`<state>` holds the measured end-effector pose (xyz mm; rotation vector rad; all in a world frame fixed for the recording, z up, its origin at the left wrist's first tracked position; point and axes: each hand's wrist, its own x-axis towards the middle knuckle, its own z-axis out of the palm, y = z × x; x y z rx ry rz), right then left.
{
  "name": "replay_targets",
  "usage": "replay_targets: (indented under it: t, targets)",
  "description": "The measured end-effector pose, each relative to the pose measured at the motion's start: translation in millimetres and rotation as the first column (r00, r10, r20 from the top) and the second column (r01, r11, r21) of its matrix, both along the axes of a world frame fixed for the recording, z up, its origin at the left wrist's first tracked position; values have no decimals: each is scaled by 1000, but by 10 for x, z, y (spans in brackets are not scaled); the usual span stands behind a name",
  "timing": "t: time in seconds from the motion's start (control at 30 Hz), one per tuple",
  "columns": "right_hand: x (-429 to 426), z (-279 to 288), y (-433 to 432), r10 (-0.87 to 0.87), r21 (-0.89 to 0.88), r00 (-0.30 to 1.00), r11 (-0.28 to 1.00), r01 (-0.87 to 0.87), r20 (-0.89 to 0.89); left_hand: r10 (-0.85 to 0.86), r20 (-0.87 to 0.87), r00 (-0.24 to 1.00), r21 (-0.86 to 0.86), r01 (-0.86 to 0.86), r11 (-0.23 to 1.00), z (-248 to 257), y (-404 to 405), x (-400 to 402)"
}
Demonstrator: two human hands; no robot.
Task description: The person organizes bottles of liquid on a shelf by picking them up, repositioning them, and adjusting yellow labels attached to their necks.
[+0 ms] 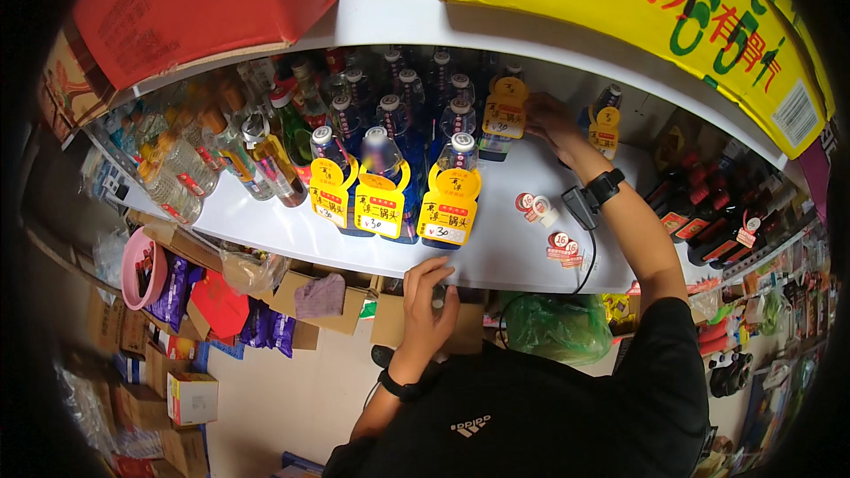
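Observation:
On the white shelf (265,232) stand rows of blue bottles with white caps; a front bottle (458,153) and its neighbours wear yellow price tags round their necks. My right hand (546,118) reaches to the back of the shelf, beside a tagged blue bottle (495,149); its fingertips are near the yellow tag (505,109), and I cannot tell whether they grip it. Another tagged bottle (603,123) stands right of that hand. My left hand (428,305) is raised at the shelf's front edge, fingers apart, holding nothing. Round red-and-white tags (563,249) lie on the shelf.
Clear glass bottles (186,166) stand at the left, dark bottles (704,206) at the right. Red (192,6) and yellow (631,20) cartons sit above. Open cardboard boxes (319,305), a pink basket (143,272) and a green plastic bag (558,328) are below the shelf. A black cable hangs from my right wrist's device.

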<state>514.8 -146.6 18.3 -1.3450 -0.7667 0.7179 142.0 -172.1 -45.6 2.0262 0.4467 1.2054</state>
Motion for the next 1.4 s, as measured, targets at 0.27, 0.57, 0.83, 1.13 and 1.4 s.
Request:
replay_targets:
  t: [0.27,0.57,0.83,1.13,1.4]
  targets:
    - [-17,35,44,-32,-35,999,999,32,10,15,-8,1000,1,-15,1000,-7,8,2]
    - [-167,114,106,-9,-12,982,1000,7,-191,49,-18,999,9,-48,999,30,-7,-3]
    - [29,9,124,67,89,863,996,-26,-500,1,-28,1000,10,-1,1000,8,-10,12]
    - [-96,57,130,-39,73,839,993,93,-542,20,-24,1000,-1,-20,1000,39,-38,30]
    - [-271,62,214,255,227,801,962,-152,-542,2,-22,1000,3,-1,1000,-1,-53,45]
